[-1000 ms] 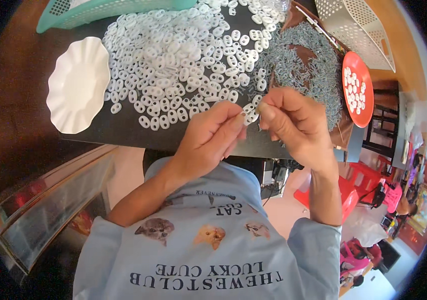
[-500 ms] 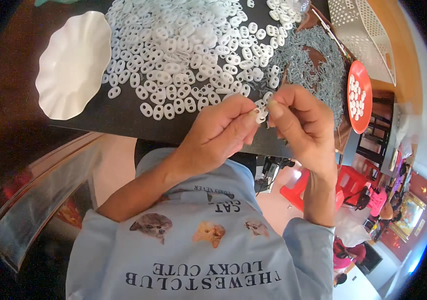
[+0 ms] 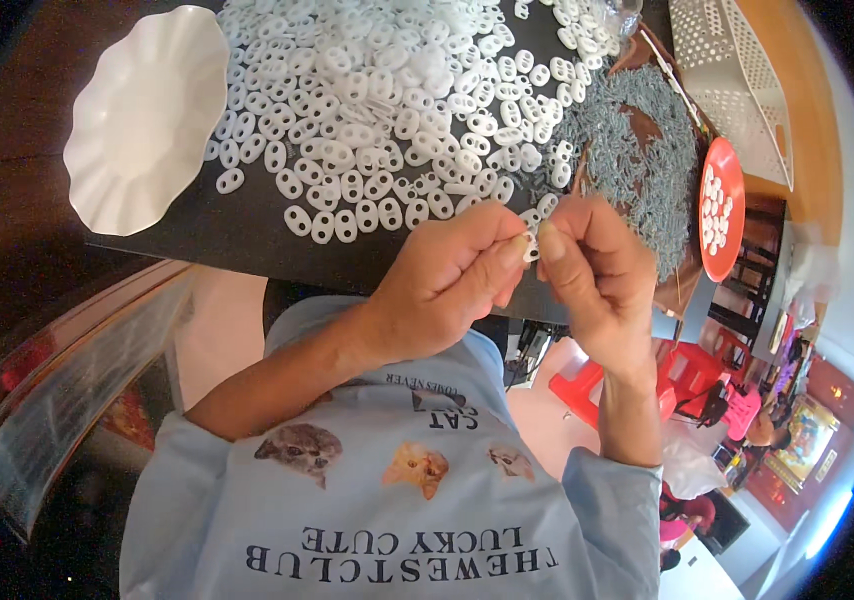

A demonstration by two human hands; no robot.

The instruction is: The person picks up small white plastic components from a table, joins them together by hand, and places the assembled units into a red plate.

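Just over the table's near edge, both of my hands come together at the fingertips. My left hand (image 3: 452, 280) is closed in a pinch on a small white oval two-hole plastic piece (image 3: 531, 254). From the other side, my right hand (image 3: 599, 280) is pinched closed against that piece; whatever sits between its own fingertips is hidden. Beyond my hands spreads a big heap of similar white two-hole plastic pieces (image 3: 347, 110). To the right of it lies a pile of small grey plastic parts (image 3: 637, 150).
A white scalloped dish (image 3: 147, 125) stands at the left of the dark table (image 3: 217, 235). On the right are a red plate (image 3: 709, 262) holding several white pieces and a white perforated basket (image 3: 727, 80). Red stools (image 3: 582, 390) stand on the floor beyond the table edge.
My hands have moved slightly down, and their fingertips are closer together around the white piece. The whole view has shifted a little.
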